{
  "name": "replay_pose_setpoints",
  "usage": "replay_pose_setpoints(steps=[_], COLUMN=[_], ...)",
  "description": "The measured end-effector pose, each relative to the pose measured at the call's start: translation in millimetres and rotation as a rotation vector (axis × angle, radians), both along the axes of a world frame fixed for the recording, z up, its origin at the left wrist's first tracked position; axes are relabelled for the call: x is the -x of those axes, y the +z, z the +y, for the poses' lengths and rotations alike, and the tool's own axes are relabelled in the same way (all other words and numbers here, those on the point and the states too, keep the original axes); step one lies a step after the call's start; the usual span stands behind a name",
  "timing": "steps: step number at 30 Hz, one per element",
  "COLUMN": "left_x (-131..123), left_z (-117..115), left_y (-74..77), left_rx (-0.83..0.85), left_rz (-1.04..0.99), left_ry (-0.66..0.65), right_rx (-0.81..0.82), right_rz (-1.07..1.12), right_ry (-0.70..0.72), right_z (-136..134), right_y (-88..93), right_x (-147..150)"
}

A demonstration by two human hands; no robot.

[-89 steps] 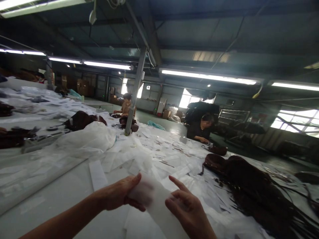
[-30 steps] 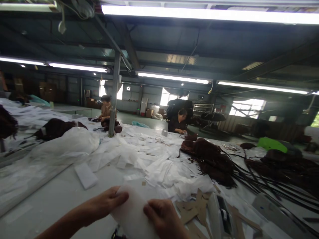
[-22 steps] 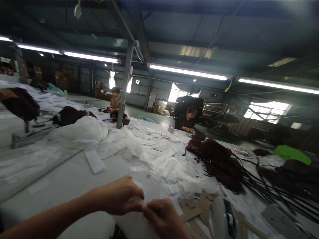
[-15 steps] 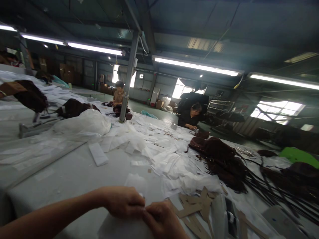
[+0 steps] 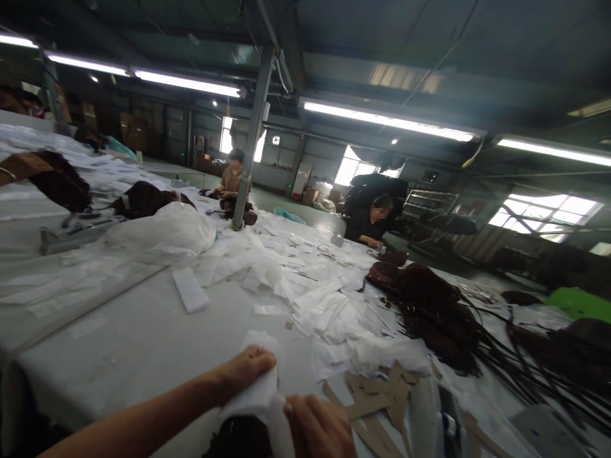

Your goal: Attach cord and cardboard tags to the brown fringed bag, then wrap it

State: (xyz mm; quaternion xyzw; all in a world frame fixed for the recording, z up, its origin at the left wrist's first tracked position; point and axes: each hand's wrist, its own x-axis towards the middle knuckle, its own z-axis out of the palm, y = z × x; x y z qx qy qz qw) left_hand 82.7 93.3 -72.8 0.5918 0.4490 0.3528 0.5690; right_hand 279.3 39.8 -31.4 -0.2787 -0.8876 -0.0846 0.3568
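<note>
At the bottom centre, my left hand (image 5: 249, 370) is closed on a thin white sheet (image 5: 258, 395), thumb pressed along its upper edge. My right hand (image 5: 321, 427) is to the right and lower, fingers curled at the sheet's hanging edge; its fingertips are partly hidden. Beneath the sheet shows a dark brown, shaggy-looking piece (image 5: 241, 437), cut off by the lower border of the view. It resembles the brown fringed bags (image 5: 420, 299) piled on the table at the right, though its kind cannot be made out.
Loose white sheets (image 5: 334, 312) cover much of the white table (image 5: 143, 343). Brown-grey card strips (image 5: 377, 397) and a clear case-like object (image 5: 436, 413) lie by my right hand. A metal post (image 5: 252, 140) rises behind. Two co-workers sit beyond; another person's arm (image 5: 21, 168) is at left.
My hands were together at the sheet; now they are apart, the left higher and the right lower. The dark brown piece has come into view beneath the sheet.
</note>
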Motion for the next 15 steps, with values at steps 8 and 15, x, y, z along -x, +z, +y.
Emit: replay_pose_setpoints(steps=[8,15], left_x=[16,-37], left_z=[84,14], left_y=[43.2,40.1], left_rx=[-0.354,-0.131], left_rz=[0.174,0.041], left_ry=[0.221,-0.371], right_rx=[0.663,0.835], right_rz=[0.409,0.326], right_ry=[-0.304,-0.147], right_z=[37,41], right_y=[50.0,50.2], right_x=[-35,-11])
